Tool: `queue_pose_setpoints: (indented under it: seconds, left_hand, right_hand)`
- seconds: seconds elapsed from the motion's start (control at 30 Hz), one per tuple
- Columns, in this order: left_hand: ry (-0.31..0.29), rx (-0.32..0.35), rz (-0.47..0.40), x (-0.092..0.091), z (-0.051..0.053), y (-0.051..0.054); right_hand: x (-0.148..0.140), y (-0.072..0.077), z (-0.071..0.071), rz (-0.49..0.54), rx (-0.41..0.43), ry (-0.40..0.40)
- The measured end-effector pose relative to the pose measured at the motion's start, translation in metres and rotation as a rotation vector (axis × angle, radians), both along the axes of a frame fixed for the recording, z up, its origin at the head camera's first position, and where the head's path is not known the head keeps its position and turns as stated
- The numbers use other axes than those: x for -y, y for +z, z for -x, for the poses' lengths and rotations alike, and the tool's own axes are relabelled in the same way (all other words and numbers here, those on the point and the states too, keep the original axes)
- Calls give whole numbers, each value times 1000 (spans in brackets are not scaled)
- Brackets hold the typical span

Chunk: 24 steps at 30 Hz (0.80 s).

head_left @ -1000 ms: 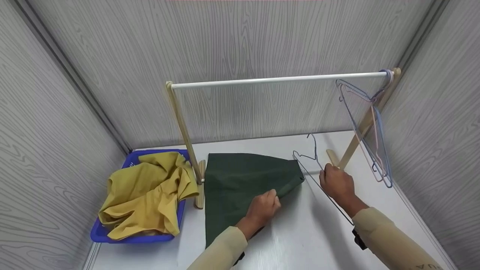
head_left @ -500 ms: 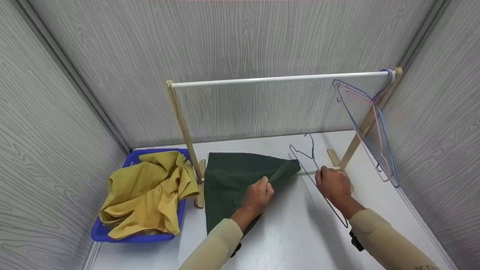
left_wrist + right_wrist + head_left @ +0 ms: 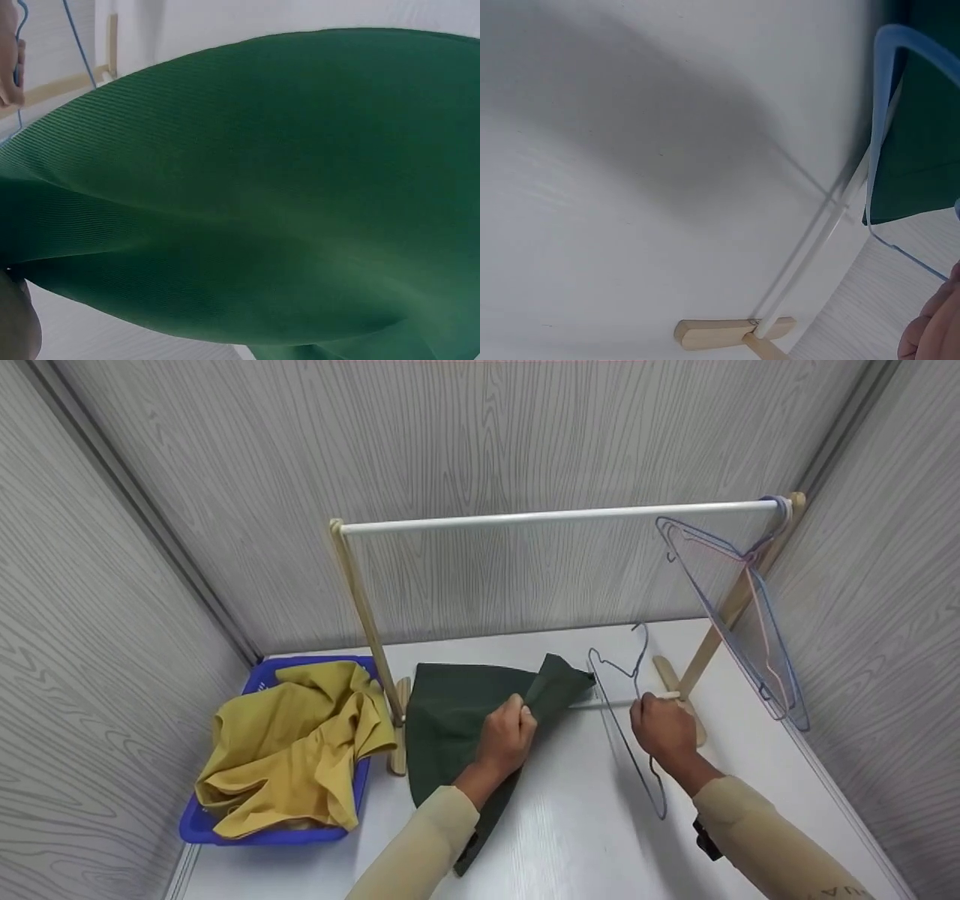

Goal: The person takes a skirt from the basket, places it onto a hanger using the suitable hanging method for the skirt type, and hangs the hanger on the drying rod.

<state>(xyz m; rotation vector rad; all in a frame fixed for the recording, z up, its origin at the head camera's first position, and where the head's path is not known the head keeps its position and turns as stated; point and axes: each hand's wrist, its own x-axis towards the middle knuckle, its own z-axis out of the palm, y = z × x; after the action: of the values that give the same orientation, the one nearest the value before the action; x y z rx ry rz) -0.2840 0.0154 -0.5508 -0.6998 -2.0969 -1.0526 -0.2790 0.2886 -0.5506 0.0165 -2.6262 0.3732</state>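
A dark green cloth (image 3: 450,720) lies partly on the white table, its right side lifted and folded. My left hand (image 3: 506,739) grips that lifted edge, and the cloth (image 3: 262,172) fills most of the left wrist view. To the right, my right hand (image 3: 664,727) holds a thin blue wire clothes hanger (image 3: 622,733) by one side. The hanger's hook points toward the back wall, and one end is close to the cloth's raised corner. In the right wrist view the hanger's end (image 3: 880,97) passes in front of the cloth (image 3: 922,150); whether they touch, I cannot tell.
A rack with a white bar (image 3: 555,517) and wooden posts stands across the back. Several blue and pink hangers (image 3: 752,556) hang at its right end. A blue basket (image 3: 262,838) with yellow cloth (image 3: 300,750) sits at the left. A lower white rod (image 3: 810,259) joins the rack's feet.
My left hand has moved left and toward the back, lifting the cloth's edge into a raised fold. The right hand has shifted slightly left, and the hanger has turned a little.
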Motion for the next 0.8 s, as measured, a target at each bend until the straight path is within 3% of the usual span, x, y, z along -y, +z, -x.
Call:
queue_pose_setpoints:
  seconds: [0.23, 0.43, 0.57, 0.8]
  left_hand:
    - [9, -25, -9, 0, -2, 2]
    - [-12, -60, 38, -5, -9, -6]
    - [-38, -83, 120, -9, -17, -16]
    - [-115, -60, 371, -12, -31, -33]
  right_hand:
    - [8, -3, -1, -4, 105, -8]
    - [16, -3, -2, -24, 156, 11]
    - [19, -2, -2, -18, 176, 19]
    - [19, -1, -2, -49, 194, 48]
